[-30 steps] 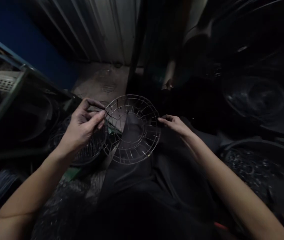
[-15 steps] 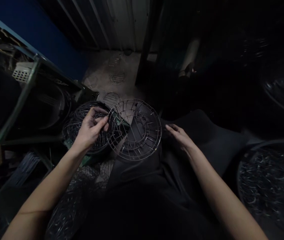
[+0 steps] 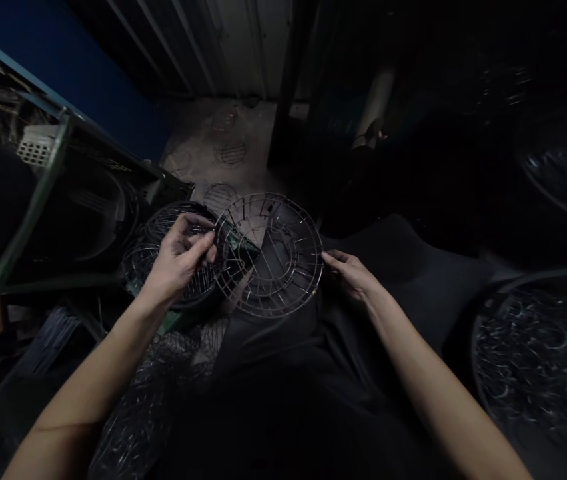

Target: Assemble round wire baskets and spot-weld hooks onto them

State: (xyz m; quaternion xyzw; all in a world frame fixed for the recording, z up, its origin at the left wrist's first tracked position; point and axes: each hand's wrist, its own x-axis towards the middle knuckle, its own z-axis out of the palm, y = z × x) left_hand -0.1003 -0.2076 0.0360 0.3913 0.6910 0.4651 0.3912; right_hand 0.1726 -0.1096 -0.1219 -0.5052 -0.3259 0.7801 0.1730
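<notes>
Pinching the near-left rim of a round wire frame (image 3: 269, 260), the left hand (image 3: 180, 257) has its thumb and forefinger closed on the wire. The right hand (image 3: 350, 270) has its fingertips at the opposite rim; the light is poor there, and I cannot tell whether they are closed on the wire or merely resting against it. The frame sits between the two hands, above the person's dark clothing (image 3: 398, 260), showing concentric rings joined by short cross wires.

Directly under and beside the left-hand grip is a pile of round wire pieces (image 3: 203, 283), with a green surface (image 3: 173, 321) below its lower edge. Beyond the grip, further from the person, flat wire rings (image 3: 232, 153) lie apart on a pale floor (image 3: 253, 133), with a corrugated wall (image 3: 233, 47) behind. Well to the left of the left-hand grip stands a green metal rack (image 3: 30, 200), a perforated pale tray (image 3: 36, 147) beside its upper end. Well to the right of the right hand, and nearer the person, a dark tub (image 3: 480, 313) holds many small curved wire pieces (image 3: 543, 353).
</notes>
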